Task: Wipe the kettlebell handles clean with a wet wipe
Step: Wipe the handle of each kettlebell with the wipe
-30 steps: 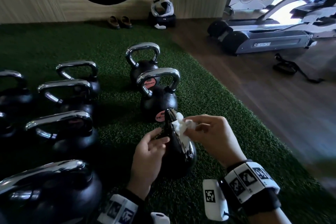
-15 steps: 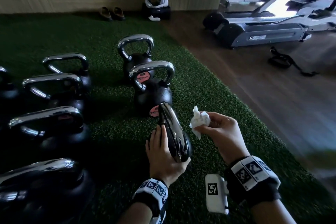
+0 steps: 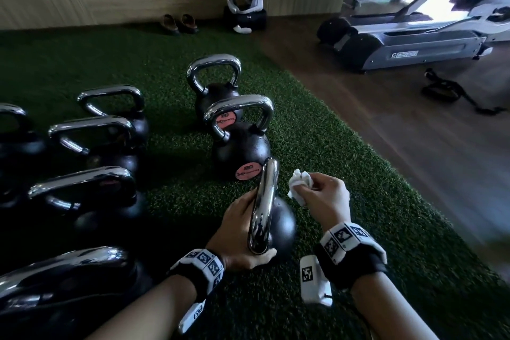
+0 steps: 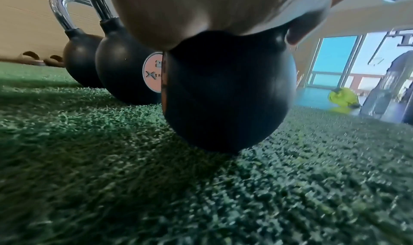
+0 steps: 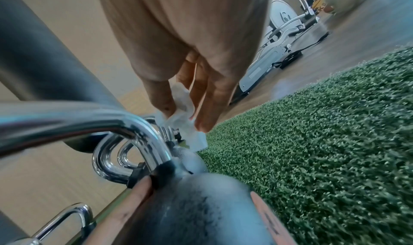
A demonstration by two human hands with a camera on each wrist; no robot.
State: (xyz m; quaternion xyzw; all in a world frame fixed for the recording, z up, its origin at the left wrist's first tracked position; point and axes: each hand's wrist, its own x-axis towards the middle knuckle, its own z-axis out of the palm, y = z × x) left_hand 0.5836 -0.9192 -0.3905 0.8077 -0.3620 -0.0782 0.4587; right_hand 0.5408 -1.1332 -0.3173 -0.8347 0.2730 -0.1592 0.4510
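Left hand: my left hand is curled round the near kettlebell, fingers behind its chrome handle and thumb under the near bend, steadying it.
Right hand: my right hand pinches the crumpled wet wipe between thumb and fingertips, just beside the handle and apart from it.
Where the kettlebell sits: on the green turf, nearest me in a line with two more kettlebells beyond it; from the left wrist its black ball rests on the grass under my palm.
How it will handle: I judge it heavy and rigid, so I would not lift it, only brace or tip it by the handle's base.
Handle surface: polished metal, likely slick once damp, so the steadying grip belongs low on the bend or on the ball.
Wipe: soft, limp and light; I think it needs wrapping round the bar and squeezing to wipe all sides.
Others: several more kettlebells stand to my left, well apart.
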